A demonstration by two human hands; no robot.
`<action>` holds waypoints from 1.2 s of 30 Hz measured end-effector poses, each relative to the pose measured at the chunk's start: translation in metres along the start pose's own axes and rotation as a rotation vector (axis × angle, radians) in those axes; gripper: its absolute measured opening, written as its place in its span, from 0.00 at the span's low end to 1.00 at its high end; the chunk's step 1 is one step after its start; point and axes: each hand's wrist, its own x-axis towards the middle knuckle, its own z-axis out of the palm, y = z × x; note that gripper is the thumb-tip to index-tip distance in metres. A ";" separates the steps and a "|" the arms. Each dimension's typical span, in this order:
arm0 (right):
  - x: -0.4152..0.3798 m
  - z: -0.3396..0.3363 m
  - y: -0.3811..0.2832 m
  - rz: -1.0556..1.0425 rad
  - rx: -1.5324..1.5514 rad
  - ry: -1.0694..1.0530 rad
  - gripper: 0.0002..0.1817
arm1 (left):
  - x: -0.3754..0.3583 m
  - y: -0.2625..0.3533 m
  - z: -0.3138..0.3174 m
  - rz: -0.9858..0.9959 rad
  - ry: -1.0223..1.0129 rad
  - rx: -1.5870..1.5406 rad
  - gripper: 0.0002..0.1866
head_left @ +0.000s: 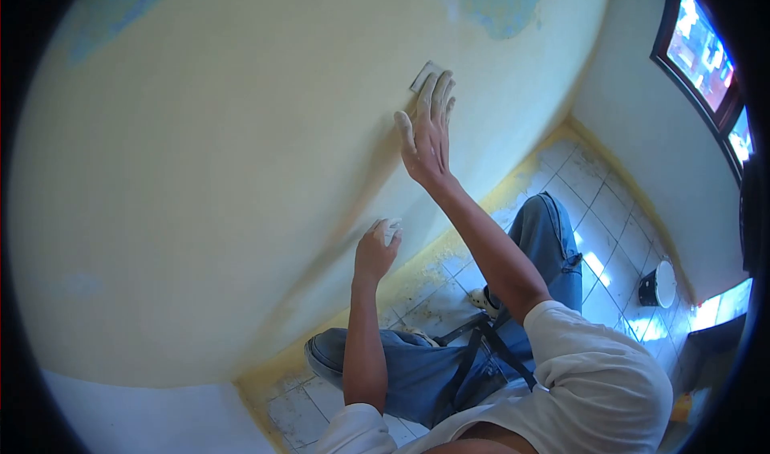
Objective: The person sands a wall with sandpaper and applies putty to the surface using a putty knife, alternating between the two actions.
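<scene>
My right hand (431, 125) reaches up against the pale yellow wall (233, 173). Its fingers are stretched long and coated in whitish powder or paste, with the thumb held apart. Under the fingertips, a small flat rectangular scraper (423, 75) with a thin dark edge is pressed to the wall. Lower and to the left, my left hand (377, 252) is curled close to the wall's surface, its fingers also whitened. Something pale (392, 229) shows between its thumb and fingers, and I cannot tell what it is.
Bluish patches (501, 3) mark the upper wall. My bent knees in jeans (417, 374) are close to the wall's foot. On the stained tile floor (581, 173), a dark bucket with a white top (659, 284) stands at the right. A dark-framed window (702, 45) is at upper right.
</scene>
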 end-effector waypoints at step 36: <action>0.115 -0.024 -0.073 -0.493 0.062 0.072 0.51 | 0.000 -0.001 0.006 -0.076 -0.082 0.039 0.17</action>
